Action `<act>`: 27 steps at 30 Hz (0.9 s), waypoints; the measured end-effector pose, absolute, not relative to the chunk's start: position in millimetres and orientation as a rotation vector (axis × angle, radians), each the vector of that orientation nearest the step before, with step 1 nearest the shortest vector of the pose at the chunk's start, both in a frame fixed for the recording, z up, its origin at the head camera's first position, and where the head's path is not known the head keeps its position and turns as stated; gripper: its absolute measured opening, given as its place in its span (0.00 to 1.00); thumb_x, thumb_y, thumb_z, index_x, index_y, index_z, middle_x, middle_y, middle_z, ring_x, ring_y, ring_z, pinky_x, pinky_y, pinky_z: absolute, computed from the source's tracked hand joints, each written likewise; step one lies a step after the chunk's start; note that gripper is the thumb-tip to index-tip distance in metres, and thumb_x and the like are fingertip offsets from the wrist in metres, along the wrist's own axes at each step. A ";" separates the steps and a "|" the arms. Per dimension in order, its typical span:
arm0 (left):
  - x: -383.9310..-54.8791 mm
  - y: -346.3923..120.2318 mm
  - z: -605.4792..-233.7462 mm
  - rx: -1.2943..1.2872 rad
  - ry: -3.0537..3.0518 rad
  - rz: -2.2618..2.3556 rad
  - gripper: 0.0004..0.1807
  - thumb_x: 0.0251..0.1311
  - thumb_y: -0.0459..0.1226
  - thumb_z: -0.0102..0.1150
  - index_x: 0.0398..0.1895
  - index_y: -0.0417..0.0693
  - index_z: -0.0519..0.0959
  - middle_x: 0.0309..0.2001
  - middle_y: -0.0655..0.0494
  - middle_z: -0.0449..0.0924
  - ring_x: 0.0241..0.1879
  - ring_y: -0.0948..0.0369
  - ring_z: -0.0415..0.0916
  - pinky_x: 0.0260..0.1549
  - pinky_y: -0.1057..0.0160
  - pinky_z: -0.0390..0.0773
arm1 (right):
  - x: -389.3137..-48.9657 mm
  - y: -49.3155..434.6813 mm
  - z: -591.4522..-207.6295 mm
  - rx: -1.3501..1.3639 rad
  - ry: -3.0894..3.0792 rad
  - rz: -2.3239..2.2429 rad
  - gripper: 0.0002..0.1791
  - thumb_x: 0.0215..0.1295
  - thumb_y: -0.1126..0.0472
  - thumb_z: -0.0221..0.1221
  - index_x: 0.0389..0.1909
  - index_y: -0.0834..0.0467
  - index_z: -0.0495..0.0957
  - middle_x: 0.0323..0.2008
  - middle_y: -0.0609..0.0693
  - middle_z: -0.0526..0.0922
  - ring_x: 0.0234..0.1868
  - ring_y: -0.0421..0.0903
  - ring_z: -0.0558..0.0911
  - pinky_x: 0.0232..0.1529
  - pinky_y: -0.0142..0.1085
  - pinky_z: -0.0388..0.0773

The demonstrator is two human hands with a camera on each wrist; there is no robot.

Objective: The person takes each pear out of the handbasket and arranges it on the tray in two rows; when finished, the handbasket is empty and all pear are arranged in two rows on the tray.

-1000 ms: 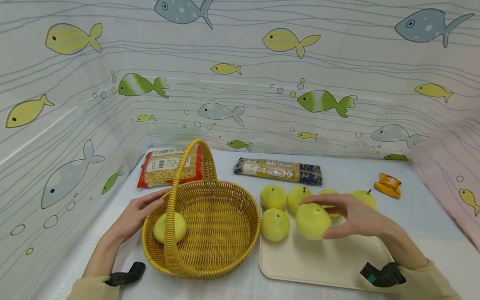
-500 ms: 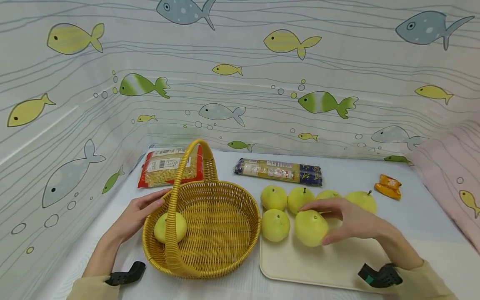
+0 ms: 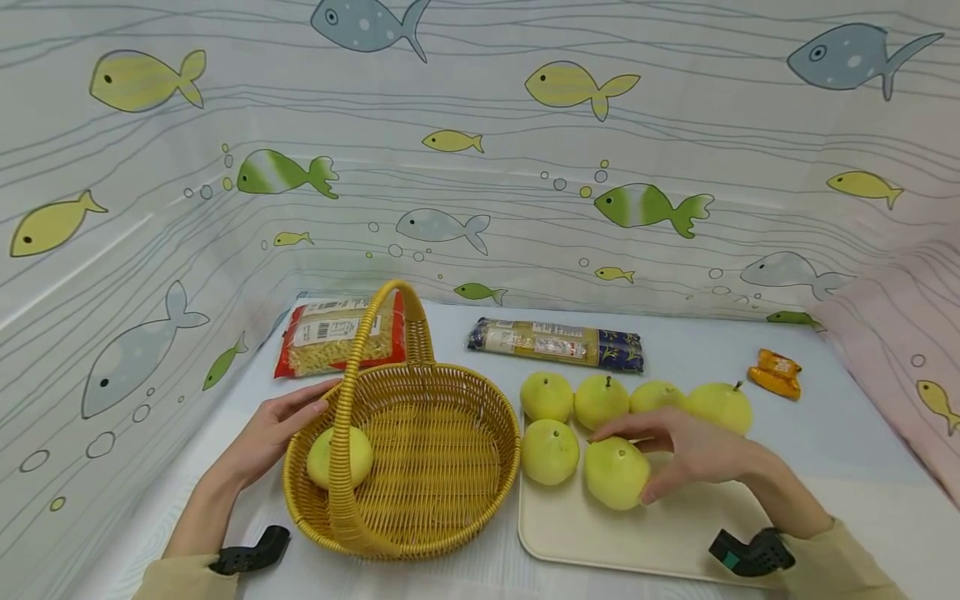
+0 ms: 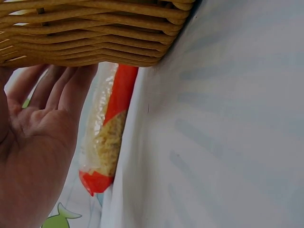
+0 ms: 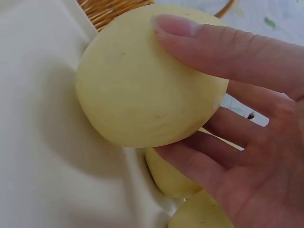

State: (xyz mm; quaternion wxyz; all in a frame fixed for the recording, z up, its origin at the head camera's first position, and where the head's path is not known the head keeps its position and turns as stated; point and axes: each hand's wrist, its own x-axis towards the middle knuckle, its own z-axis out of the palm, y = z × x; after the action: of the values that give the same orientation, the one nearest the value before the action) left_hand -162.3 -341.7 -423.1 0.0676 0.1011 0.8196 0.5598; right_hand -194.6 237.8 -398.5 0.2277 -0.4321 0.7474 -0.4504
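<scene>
My right hand holds a yellow pear between thumb and fingers over the beige tray. In the right wrist view the thumb lies along this pear, fingers on its far side. I cannot tell whether its underside touches the tray. A second pear sits just left of it. My left hand rests at the left rim of the yellow wicker basket, its fingers fairly straight against the wall in the left wrist view. Inside the basket lies one pear, partly behind the handle.
Several more pears line the tray's back edge. Behind the basket lies a red-edged pasta bag; a long pasta packet lies behind the tray. A small orange packet is at the right. Fish-patterned sheeting surrounds the table.
My right hand has moved the held pear slightly left and downward, toward the tray's front. The left hand and the basket stay where they were.
</scene>
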 end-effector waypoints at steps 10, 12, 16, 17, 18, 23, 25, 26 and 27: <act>-162.4 -341.6 -423.2 0.313 2.476 1.695 0.25 0.78 0.41 0.45 0.75 0.46 0.65 0.64 0.72 0.74 0.61 0.77 0.70 0.55 0.77 0.72 | -197.1 239.6 -406.9 -1.136 2.046 -1.194 0.39 0.54 0.60 0.74 0.68 0.54 0.72 0.66 0.52 0.75 0.64 0.38 0.74 0.62 0.34 0.74; -162.1 -341.7 -423.1 0.304 2.474 1.695 0.25 0.78 0.42 0.45 0.75 0.46 0.65 0.64 0.71 0.74 0.61 0.77 0.70 0.55 0.77 0.72 | -197.7 239.5 -407.0 -1.128 2.040 -1.187 0.39 0.55 0.60 0.73 0.69 0.54 0.71 0.66 0.52 0.74 0.65 0.38 0.74 0.62 0.34 0.74; -162.3 -342.0 -423.0 0.305 2.472 1.694 0.26 0.78 0.42 0.45 0.75 0.46 0.65 0.65 0.71 0.73 0.61 0.77 0.70 0.55 0.77 0.72 | -198.2 240.9 -405.2 -1.115 2.036 -1.168 0.38 0.58 0.60 0.72 0.70 0.54 0.70 0.67 0.52 0.74 0.65 0.38 0.73 0.62 0.34 0.73; -162.3 -342.0 -423.0 0.303 2.472 1.694 0.26 0.78 0.42 0.45 0.75 0.46 0.65 0.65 0.71 0.73 0.61 0.77 0.70 0.55 0.77 0.72 | -198.3 241.4 -404.6 -1.106 2.042 -1.162 0.37 0.58 0.60 0.71 0.70 0.54 0.70 0.67 0.52 0.74 0.65 0.38 0.73 0.63 0.34 0.73; -162.4 -342.1 -423.2 0.303 2.473 1.693 0.26 0.78 0.42 0.45 0.75 0.46 0.65 0.65 0.71 0.73 0.61 0.77 0.70 0.55 0.77 0.72 | -198.2 242.2 -404.2 -1.099 2.050 -1.154 0.37 0.58 0.60 0.71 0.70 0.54 0.70 0.67 0.52 0.74 0.65 0.37 0.73 0.63 0.34 0.73; -162.3 -341.8 -423.1 0.294 2.480 1.685 0.26 0.78 0.42 0.45 0.75 0.47 0.65 0.65 0.71 0.73 0.61 0.78 0.70 0.54 0.77 0.72 | -198.0 245.4 -403.2 -1.044 2.076 -1.129 0.40 0.58 0.57 0.72 0.70 0.61 0.69 0.67 0.57 0.74 0.63 0.36 0.75 0.61 0.33 0.75; -162.2 -341.7 -423.0 0.290 2.480 1.685 0.26 0.78 0.42 0.45 0.75 0.47 0.65 0.64 0.71 0.74 0.60 0.77 0.71 0.54 0.77 0.73 | -197.7 245.6 -402.2 -1.013 2.076 -1.121 0.41 0.57 0.57 0.72 0.70 0.63 0.68 0.66 0.58 0.74 0.62 0.36 0.77 0.59 0.32 0.76; -162.1 -341.7 -422.9 0.288 2.481 1.684 0.26 0.78 0.43 0.45 0.75 0.47 0.65 0.64 0.71 0.74 0.60 0.78 0.71 0.54 0.77 0.73 | -197.4 245.5 -401.5 -0.999 2.079 -1.114 0.41 0.57 0.56 0.72 0.70 0.64 0.68 0.66 0.58 0.75 0.61 0.36 0.77 0.59 0.32 0.77; -162.1 -341.7 -422.9 0.288 2.482 1.683 0.26 0.78 0.42 0.46 0.75 0.46 0.65 0.64 0.71 0.74 0.60 0.78 0.71 0.54 0.77 0.73 | -197.2 245.2 -400.9 -0.989 2.082 -1.108 0.41 0.57 0.56 0.72 0.70 0.64 0.68 0.66 0.57 0.75 0.61 0.36 0.77 0.58 0.32 0.77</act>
State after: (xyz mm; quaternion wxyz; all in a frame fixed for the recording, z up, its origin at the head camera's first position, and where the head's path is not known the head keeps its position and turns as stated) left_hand -162.1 -341.7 -422.9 0.0644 0.0953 0.8221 0.5576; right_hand -197.2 245.2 -400.9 0.2882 -0.3703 0.7796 -0.4148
